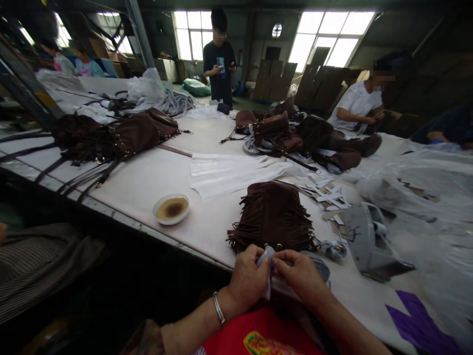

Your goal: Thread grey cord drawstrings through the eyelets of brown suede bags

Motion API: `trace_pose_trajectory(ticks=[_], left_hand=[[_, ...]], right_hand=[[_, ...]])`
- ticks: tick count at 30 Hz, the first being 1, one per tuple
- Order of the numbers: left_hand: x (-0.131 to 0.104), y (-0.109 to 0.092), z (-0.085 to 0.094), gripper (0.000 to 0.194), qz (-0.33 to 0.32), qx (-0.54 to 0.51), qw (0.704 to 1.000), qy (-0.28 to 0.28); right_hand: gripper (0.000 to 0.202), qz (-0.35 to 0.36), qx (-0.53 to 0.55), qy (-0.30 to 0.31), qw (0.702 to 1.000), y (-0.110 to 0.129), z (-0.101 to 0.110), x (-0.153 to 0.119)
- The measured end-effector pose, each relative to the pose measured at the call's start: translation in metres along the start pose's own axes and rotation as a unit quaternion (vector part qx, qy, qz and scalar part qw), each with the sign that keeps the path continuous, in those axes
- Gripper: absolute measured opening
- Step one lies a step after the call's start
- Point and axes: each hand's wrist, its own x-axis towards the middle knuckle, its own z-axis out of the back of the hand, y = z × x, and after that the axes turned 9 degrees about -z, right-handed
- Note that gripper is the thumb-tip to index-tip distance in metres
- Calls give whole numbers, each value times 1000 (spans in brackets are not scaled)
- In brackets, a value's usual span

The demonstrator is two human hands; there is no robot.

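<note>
Both hands meet at the near edge of the white table [155,177]. The left hand [248,281], with a silver bangle [219,308] on the wrist, is closed, thumb and fingers pinching a small piece of pale grey-white material [266,268]. The right hand [301,276] is also closed and pinches the same piece from the other side, fingertips touching the left's. What the piece is exactly, paper wrap or thin fabric, is hard to tell from here.

Just beyond the knuckles lies a dark brown fringed suede bag [272,217], flat on the table, its brass-studded edge facing the hands; the pinched piece sits right at that edge (seems to touch it).

Left of the bag, apart from it, stands a small white dish [171,208] with a brownish liquid. Behind the bag, folded white sheets [229,175]. To the right, scattered paper scraps [327,195] and a grey curved piece [369,241], then clear plastic wrap [424,197].

Farther back, piles of brown bags [295,135] and another heap with straps [114,138]. One person stands at the far end [219,59], another sits at right in a white shirt [356,101].
</note>
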Motion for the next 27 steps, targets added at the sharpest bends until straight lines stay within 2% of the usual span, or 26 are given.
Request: trace_pose_trajectory(ticks=[6, 12, 18, 21, 24, 27], left_hand=[[0, -1, -5, 23, 104, -159, 982, 14], [2, 4, -7, 43, 190, -295, 936, 21], [7, 2, -3, 46, 213, -364, 906, 24], [8, 1, -2, 49, 222, -403, 887, 36], [8, 2, -2, 48, 228, -393, 890, 41], [7, 2, -3, 45, 220, -350, 910, 41]], right_hand=[[17, -38, 84, -11, 996, -8, -8, 4], [37, -94, 182, 56, 977, -14, -12, 0], [43, -66, 318, 90, 942, -15, -17, -6], [41, -81, 331, 84, 937, -12, -19, -6], [37, -111, 289, 70, 948, -8, -17, -6], [37, -117, 276, 63, 952, -7, -14, -7]])
